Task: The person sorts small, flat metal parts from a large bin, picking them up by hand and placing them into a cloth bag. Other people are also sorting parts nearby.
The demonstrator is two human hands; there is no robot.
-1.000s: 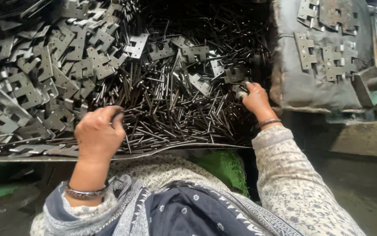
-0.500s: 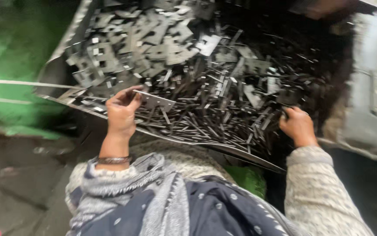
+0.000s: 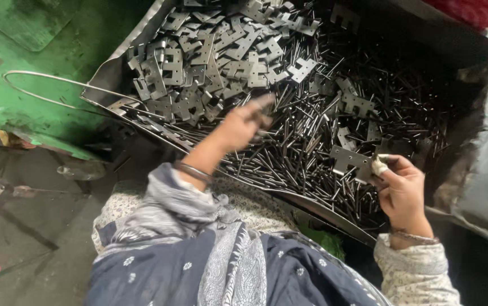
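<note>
Left hand: the left hand (image 3: 243, 126) is raised over the near-left part of the tray, blurred; fingers curled together around something thin and dark, probably a pin or two, but the blur keeps me from telling for sure.
Right hand: the right hand (image 3: 402, 190) sits at the near-right edge of the heap, thumb and forefinger pinched on a flat metal plate (image 3: 350, 161); a pale wrap shows on one fingertip (image 3: 378, 166).
Plate held: notched, stamped sheet piece, grey, lying nearly flat over the pins, gripped at its right edge.
Pins: a dense pile of thin dark metal pins (image 3: 312, 141) fills the middle and right of the tray, lying every way.
Plate heap: many more stamped plates (image 3: 210, 56) are piled at the far left of the tray.
Tray: a shallow sheet-metal tray (image 3: 334, 218) holds it all; its near rim runs just beside the person's lap.
Handling, judged: plates look stiff, light singly, with sharp cut edges and likely an oily film; best pinched by a plain edge, clear of the notches. Pins are slim, hard and slippery, apt to roll and tangle; easier taken mid-length between fingertips.
Surroundings: a green metal surface (image 3: 40, 51) and a wire loop (image 3: 40, 85) lie to the left.
</note>
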